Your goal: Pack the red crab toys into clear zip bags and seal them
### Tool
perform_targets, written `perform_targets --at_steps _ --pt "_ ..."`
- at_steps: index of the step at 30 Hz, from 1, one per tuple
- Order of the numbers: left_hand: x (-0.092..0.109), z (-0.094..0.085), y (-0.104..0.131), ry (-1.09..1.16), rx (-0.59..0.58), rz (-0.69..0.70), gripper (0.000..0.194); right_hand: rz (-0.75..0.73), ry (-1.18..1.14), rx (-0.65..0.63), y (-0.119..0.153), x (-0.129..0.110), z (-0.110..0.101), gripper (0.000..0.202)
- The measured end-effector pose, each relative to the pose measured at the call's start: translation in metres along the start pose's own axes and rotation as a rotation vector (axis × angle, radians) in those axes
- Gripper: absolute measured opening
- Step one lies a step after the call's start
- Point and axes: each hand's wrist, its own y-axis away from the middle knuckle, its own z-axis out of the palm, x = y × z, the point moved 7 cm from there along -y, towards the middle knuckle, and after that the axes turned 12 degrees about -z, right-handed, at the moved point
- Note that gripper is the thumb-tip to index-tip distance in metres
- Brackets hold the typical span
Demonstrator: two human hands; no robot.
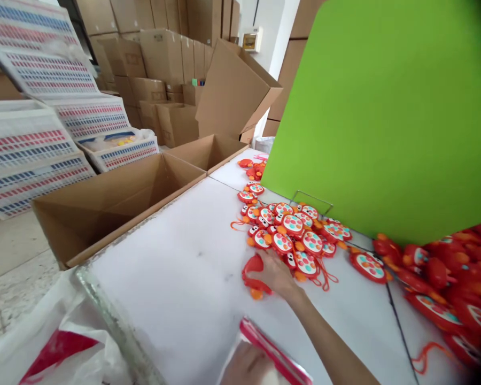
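Note:
My right hand [274, 272] reaches over the white table [176, 267], its fingers round a red toy [253, 272] with an orange part at its lower edge. Just beyond it lies a pile of red toys [292, 224] with white, dotted oval faces, googly eyes and red cords. My left hand [250, 366] is at the bottom edge, seen through a clear plastic bag [234, 355] with a red top strip. The bag covers the left fingers, and whether they grip it is unclear.
A large green panel [385, 117] stands at the right, with more red toys [441, 278] below it. Open cardboard boxes [116, 198] line the table's far left edge. White crates [28, 139] and a plastic sack [60, 342] are at the left.

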Motion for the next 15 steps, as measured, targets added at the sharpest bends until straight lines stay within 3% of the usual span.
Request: perform_targets --at_steps 2,4,6,9,15 --pt "-0.017 -0.032 -0.016 0.255 0.003 -0.375 0.038 0.045 -0.13 0.08 0.023 0.01 -0.004 0.037" --pt "-0.029 -0.054 -0.03 0.586 -0.002 -0.728 0.046 0.071 -0.267 0.171 0.048 0.011 -0.01 0.033" --pt "-0.025 -0.062 -0.048 0.883 -0.055 -0.899 0.062 0.071 -0.391 0.242 0.071 0.002 -0.015 0.036" --pt "-0.006 -0.058 -0.073 1.146 -0.169 -0.94 0.065 0.055 -0.532 0.311 0.099 -0.021 -0.021 0.039" --pt "0.017 -0.066 -0.082 1.18 -0.152 -0.809 0.041 0.081 -0.751 0.411 0.129 -0.036 -0.036 0.04"
